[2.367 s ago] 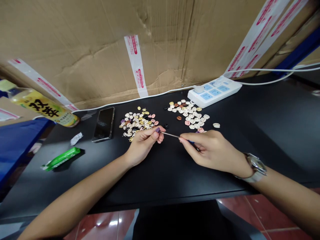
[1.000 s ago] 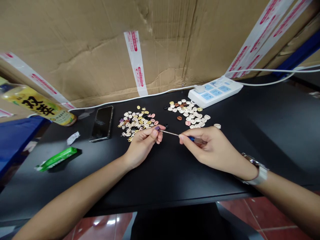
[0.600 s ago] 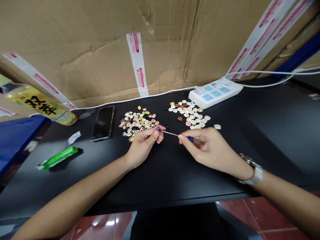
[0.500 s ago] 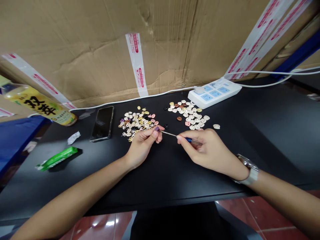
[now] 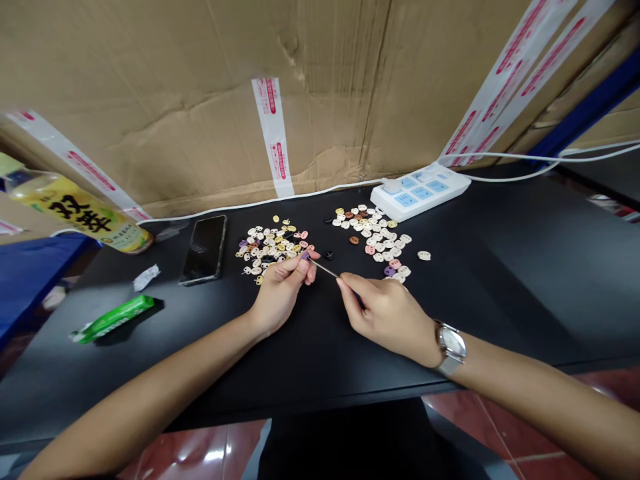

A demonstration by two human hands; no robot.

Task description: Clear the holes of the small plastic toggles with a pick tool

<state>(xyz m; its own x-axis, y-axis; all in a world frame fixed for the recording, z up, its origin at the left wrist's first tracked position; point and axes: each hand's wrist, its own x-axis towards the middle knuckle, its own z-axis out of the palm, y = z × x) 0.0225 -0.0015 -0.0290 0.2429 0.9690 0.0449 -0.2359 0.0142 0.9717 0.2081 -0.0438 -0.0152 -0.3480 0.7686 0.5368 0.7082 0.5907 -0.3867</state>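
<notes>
My left hand (image 5: 280, 288) is closed, pinching a small purple plastic piece (image 5: 305, 256) between thumb and fingers. My right hand (image 5: 385, 310) wraps round a slim screwdriver (image 5: 326, 269); only its metal shaft shows, and the palm covers the handle. The shaft's tip meets the purple piece or lies right at it. Behind my left hand spreads a pile of small pieces (image 5: 270, 241) in white, yellow, pink, brown and black. A second group of oval two-holed pieces (image 5: 383, 235), mostly white, lies beyond my right hand. One black piece (image 5: 329, 255) sits between the groups.
A white power strip (image 5: 420, 192) with a cable stands at the back against the cardboard (image 5: 210, 100). On the left are a phone (image 5: 204, 250), a green wrapper pack (image 5: 115, 319), crumpled paper (image 5: 147, 277) and a drink bottle (image 5: 80, 210). The black table's front edge runs below my arms.
My right hand has turned and shifted left, so the screwdriver's blue handle is now hidden and the shaft slants more. A purple piece in the right group has come into view.
</notes>
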